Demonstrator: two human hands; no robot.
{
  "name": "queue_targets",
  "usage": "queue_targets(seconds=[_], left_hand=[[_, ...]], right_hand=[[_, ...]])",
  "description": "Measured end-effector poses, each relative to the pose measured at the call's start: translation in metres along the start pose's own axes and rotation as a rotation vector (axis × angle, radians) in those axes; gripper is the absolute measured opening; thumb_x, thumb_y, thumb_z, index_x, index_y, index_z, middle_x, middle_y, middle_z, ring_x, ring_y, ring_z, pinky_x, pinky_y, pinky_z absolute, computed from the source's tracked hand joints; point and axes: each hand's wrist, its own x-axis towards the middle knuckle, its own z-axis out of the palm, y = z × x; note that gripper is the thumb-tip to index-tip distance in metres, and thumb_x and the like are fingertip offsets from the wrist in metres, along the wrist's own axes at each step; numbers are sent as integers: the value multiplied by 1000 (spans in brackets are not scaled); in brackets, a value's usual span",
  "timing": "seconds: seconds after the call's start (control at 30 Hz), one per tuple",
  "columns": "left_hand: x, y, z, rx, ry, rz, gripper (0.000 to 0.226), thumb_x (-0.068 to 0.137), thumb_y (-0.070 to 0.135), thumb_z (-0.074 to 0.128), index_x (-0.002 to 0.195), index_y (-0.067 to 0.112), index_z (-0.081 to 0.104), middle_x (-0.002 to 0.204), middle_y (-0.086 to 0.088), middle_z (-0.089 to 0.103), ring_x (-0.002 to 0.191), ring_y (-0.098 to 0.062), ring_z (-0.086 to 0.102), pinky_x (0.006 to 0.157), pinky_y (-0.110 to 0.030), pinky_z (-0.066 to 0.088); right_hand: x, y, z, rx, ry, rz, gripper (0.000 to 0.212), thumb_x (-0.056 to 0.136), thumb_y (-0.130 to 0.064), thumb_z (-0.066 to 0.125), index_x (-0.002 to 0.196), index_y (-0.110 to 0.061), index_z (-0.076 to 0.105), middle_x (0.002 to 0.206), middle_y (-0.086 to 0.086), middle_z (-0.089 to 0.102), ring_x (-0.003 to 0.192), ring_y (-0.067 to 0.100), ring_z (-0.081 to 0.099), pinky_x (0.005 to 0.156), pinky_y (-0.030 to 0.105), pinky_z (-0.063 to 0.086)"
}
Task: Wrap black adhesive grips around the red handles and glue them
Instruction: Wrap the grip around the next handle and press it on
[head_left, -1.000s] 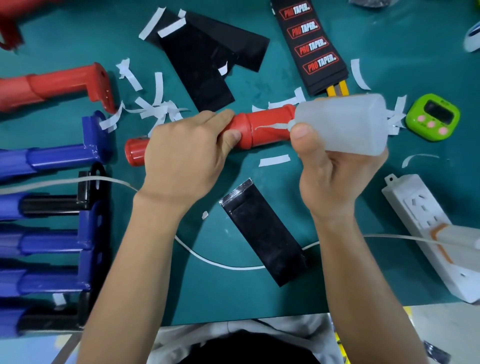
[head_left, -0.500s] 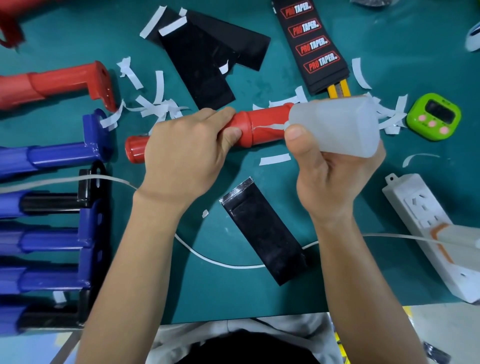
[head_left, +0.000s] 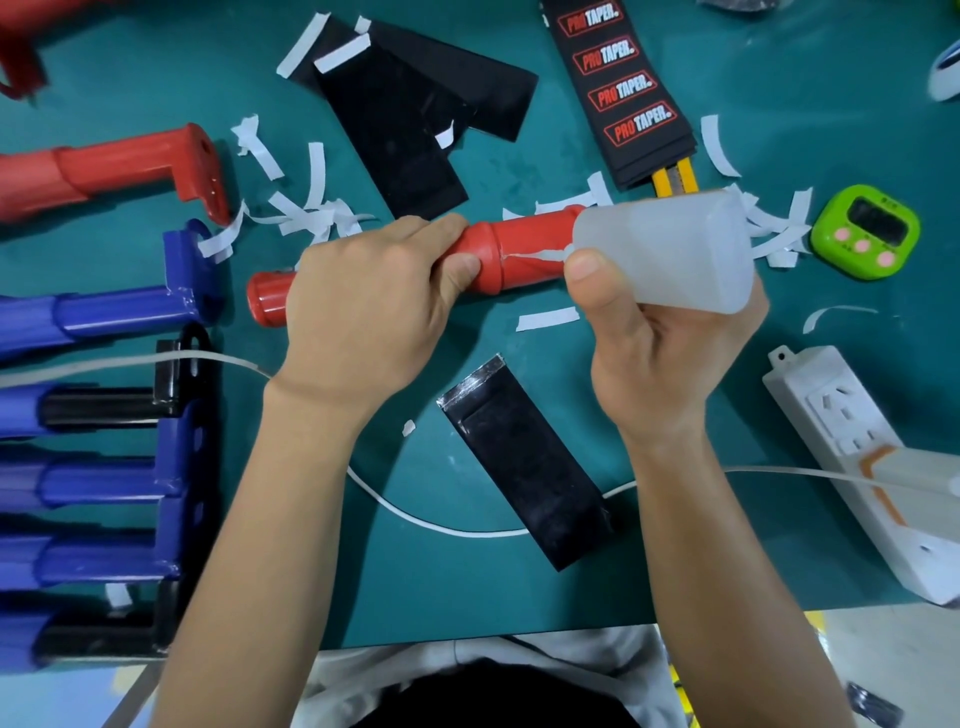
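Glue step. Red handle (head_left: 519, 254) is gripped by left hand (head_left: 363, 312), fingers curled round it. Translucent glue bottle (head_left: 670, 249) is clasped in right hand (head_left: 665, 364), held against the handle beside the left thumb. Next, black grip (head_left: 524, 467), below both hands, likely is to be wrapped on.

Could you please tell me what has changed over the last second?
The right hand has slid the bottle a little leftward along the handle, toward the left hand. Both hands keep their holds; the handle, the black strip and the other things lie as before.
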Motion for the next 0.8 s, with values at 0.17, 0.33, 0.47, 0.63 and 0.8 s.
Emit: queue_targets(seconds=[0.17, 0.33, 0.47, 0.63, 0.8], left_hand=[[0, 0, 0, -1, -3, 4, 51, 107, 56, 31, 124, 25, 67, 97, 0, 71, 85, -36, 67, 62, -39, 42], [0, 0, -1, -6, -3, 4, 48, 107, 55, 33, 123, 25, 67, 98, 0, 71, 85, -36, 67, 62, -39, 42], [-1, 0, -1, -2, 0, 2, 47, 107, 55, 34, 123, 25, 67, 98, 0, 71, 85, -36, 67, 62, -40, 42], [-1, -1, -1, -9, 6, 5, 47, 108, 55, 35, 123, 25, 67, 98, 0, 71, 85, -36, 67, 62, -39, 41], [-1, 0, -1, -10, 13, 5, 45, 108, 54, 36, 122, 24, 68, 96, 0, 71, 84, -36, 67, 61, -39, 40]], right_hand=[[-1, 0, 0, 18, -3, 5, 21, 94, -21, 74, 96, -2, 65, 96, -12, 60, 84, -7, 61, 76, 13, 48], [0, -4, 1, 42, -6, 16, 33, 97, -31, 68, 97, 2, 66, 97, -12, 60, 85, -9, 61, 78, 10, 47], [0, -3, 0, 42, -2, 11, 25, 95, -26, 73, 99, -3, 64, 97, -14, 61, 83, -9, 62, 76, 11, 48], [0, -1, -2, 29, -3, 15, 14, 91, -17, 72, 96, -8, 62, 89, -17, 59, 77, -7, 59, 72, 13, 47], [0, -2, -2, 10, 10, 6, 14, 91, -19, 72, 97, -12, 61, 91, -16, 58, 77, -2, 60, 72, 16, 47]])
